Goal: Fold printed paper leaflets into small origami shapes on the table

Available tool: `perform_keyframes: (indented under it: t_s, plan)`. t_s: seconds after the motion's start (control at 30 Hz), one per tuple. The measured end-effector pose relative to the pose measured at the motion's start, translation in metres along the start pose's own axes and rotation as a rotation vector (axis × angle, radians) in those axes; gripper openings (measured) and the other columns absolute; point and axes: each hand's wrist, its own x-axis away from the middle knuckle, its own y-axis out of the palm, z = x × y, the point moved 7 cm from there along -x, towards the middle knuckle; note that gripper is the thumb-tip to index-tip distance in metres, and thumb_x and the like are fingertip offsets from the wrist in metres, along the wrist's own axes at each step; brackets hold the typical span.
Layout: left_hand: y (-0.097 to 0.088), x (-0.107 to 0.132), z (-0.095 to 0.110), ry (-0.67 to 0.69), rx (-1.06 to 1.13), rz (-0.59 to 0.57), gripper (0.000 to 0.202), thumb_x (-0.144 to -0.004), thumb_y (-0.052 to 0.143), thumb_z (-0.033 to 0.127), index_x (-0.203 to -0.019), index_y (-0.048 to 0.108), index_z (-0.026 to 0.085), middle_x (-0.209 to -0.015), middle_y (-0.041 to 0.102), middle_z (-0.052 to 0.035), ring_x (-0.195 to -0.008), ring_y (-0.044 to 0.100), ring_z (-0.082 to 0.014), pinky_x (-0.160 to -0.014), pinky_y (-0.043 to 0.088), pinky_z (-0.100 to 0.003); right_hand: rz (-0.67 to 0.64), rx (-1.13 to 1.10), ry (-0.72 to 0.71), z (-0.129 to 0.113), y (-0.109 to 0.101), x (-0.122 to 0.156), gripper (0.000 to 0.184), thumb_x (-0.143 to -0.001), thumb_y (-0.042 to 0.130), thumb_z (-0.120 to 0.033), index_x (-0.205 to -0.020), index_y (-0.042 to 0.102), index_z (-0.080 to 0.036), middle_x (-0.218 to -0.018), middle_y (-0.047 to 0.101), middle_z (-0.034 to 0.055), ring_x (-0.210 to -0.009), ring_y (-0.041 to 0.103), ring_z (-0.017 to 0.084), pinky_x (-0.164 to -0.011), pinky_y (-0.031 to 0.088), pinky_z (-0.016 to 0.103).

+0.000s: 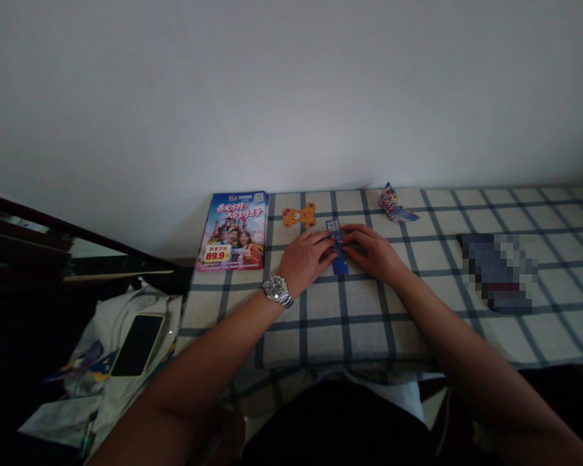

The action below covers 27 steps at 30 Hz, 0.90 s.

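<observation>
Head view, strip (pixel 339 256) between left hand (pixel 307 259), right hand (pixel 372 251)

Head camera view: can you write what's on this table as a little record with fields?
surface: table with blue-checked cloth
left hand: fingertips on blue paper strip; wristwatch on wrist
right hand: fingertips on same strip
behind hands: orange bear cutout, colourful flyer, crumpled printed paper
lower left: phone, off the table
</observation>
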Motion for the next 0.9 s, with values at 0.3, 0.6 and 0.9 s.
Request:
perform_keyframes:
  t_s: [0.3,0.6,0.9]
  plan:
    - [0.0013,-0.0002,0.0005,-0.002,0.01,0.002,0.031,-0.105,0.061,0.036,-0.128,0.07,0.019,-0.141,0.067,-0.0073,-0.119,0.062,-0.0253,-0.107,0.052,-0.045,0.002,0.036,-0.003,0.0017,-0.0017,0.0011,0.005,-0.096,0.068,-0.028,-0.099,0.072,-0.026,-0.128,0.069,0.0099,-0.116,0.07,0.029,-0.1,0.06,0.049]
    - [0.0002,0.0004,0.001,-0.003,-0.002,-0.005,0.031,-0.105,0.061,0.036,-0.129,0.07,0.019,-0.141,0.067,-0.007,-0.118,0.062,-0.0257,-0.107,0.053,-0.046,0.01,0.05,-0.012,-0.0023,-0.0026,-0.0023,0.008,-0.098,0.065,-0.028,-0.101,0.072,-0.025,-0.12,0.072,0.0101,-0.109,0.071,0.028,-0.096,0.06,0.047]
    - [0.0001,0.0003,0.0019,-0.005,-0.003,-0.003,0.03,-0.104,0.061,0.035,-0.128,0.07,0.018,-0.141,0.067,-0.0073,-0.118,0.062,-0.0262,-0.105,0.053,-0.046,0.008,0.123,-0.019,-0.0055,-0.0009,-0.0027,0.008,-0.099,0.064,-0.028,-0.102,0.072,-0.026,-0.12,0.071,0.0097,-0.107,0.071,0.028,-0.092,0.061,0.046]
